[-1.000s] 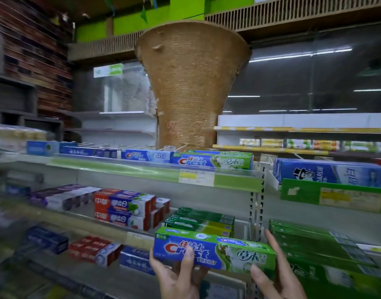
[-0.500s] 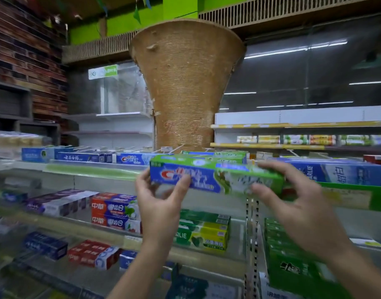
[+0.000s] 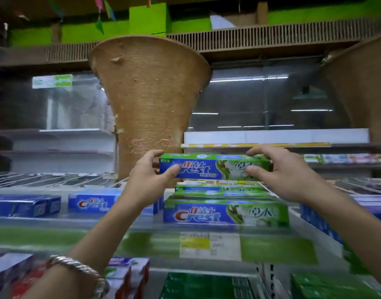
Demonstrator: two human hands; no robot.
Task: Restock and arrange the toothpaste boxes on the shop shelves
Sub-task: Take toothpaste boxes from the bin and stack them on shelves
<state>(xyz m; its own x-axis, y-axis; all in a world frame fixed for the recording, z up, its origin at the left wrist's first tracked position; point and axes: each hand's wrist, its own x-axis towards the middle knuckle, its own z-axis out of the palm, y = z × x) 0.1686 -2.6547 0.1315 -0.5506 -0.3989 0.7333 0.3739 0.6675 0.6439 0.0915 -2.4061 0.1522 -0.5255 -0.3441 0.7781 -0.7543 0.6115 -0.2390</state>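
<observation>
Item: green-and-blue cardboard Crest toothpaste box [image 3: 213, 168]. Held level, just above stack of matching green-and-blue boxes [image 3: 225, 213]. Left end pinched by left hand [image 3: 147, 175], right end by right hand [image 3: 281, 172]. Two-ended grip judged for square alignment over stack, label faced outward.
</observation>
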